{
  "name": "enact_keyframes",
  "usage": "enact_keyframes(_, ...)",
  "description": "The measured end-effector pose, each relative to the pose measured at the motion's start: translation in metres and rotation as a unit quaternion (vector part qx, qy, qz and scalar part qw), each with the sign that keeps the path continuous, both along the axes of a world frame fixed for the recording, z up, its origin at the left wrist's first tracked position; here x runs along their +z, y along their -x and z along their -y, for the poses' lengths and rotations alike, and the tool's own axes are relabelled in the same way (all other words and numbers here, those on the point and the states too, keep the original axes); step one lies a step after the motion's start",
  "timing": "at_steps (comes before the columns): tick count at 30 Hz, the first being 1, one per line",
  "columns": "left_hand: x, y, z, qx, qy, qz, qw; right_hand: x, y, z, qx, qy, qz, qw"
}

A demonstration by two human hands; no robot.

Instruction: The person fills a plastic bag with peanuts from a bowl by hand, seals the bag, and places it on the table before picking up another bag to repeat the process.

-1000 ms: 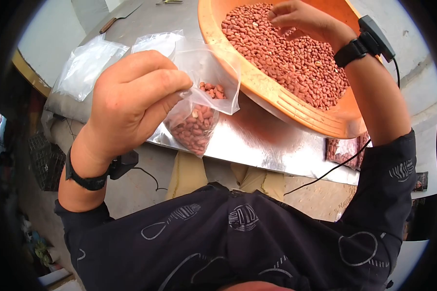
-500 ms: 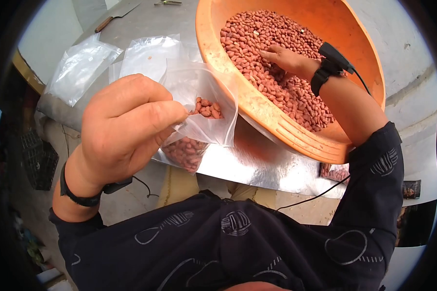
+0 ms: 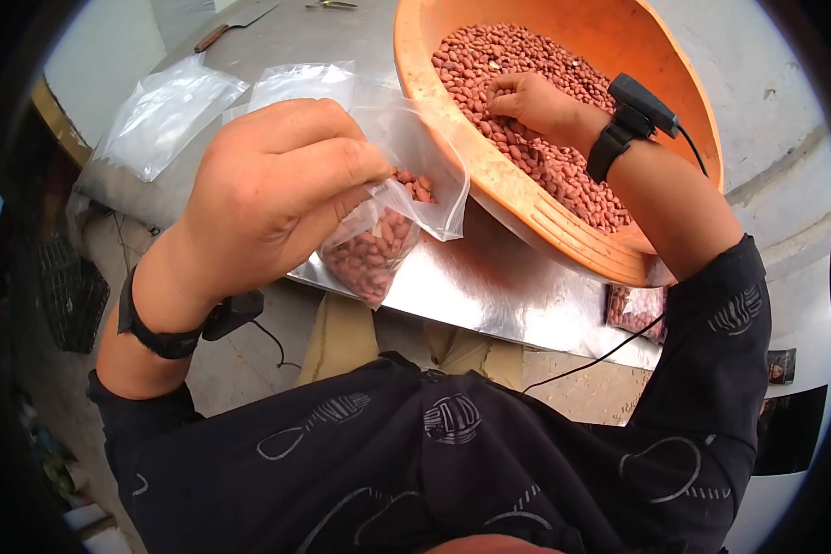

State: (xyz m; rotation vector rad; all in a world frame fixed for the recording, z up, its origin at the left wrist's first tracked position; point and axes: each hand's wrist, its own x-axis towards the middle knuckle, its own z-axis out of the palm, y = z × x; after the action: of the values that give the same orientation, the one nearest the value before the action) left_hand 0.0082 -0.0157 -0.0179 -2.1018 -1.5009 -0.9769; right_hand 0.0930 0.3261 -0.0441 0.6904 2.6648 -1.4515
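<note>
My left hand (image 3: 282, 185) is closed in a pinch on the rim of a clear zip bag (image 3: 448, 205). The bag's mouth gapes toward the basin, and red-skinned peanuts (image 3: 371, 254) fill its lower part. My right hand (image 3: 535, 103) is inside a tilted orange basin (image 3: 526, 222), its fingers curled down onto the loose peanuts (image 3: 489, 55) heaped there. The fingertips are partly hidden among them, and the palm faces away from view.
Flat clear bags (image 3: 166, 115) lie on the metal table (image 3: 462, 305), left of the basin. A wooden-handled knife (image 3: 217, 37) rests at the far left. A filled bag (image 3: 635, 307) sits under the basin's near right side. A cable (image 3: 586, 362) runs from my right side.
My left hand and the bag have moved up and to the right. My right hand's fingers, stretched out before, are now curled into the peanuts. The basin has shifted slightly.
</note>
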Motion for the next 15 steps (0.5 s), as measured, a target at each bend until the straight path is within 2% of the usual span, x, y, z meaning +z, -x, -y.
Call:
enact_keyframes(5, 0.001, -0.002, 0.001, 0.000, -0.005, -0.006, 1.000, 0.023, -0.015, -0.009, 0.013, -0.042, -0.013, 0.999)
enact_keyframes(6, 0.001, -0.002, 0.001, 0.001, -0.006, -0.008, 1.000, 0.029, -0.017, -0.008, 0.043, -0.025, -0.023, 0.999)
enact_keyframes(9, 0.001, -0.001, 0.003, 0.012, -0.005, -0.011, 1.000, 0.047, -0.022, 0.003, 0.035, -0.005, -0.064, 0.997)
enact_keyframes(13, 0.001, -0.001, 0.002, 0.025, -0.008, -0.017, 1.000, 0.082, -0.015, 0.038, 0.162, -0.015, -0.110, 0.981)
enact_keyframes(15, 0.002, -0.001, 0.001, 0.019, -0.013, -0.021, 1.000, 0.101, -0.016, 0.080, 0.199, 0.050, -0.070, 0.976)
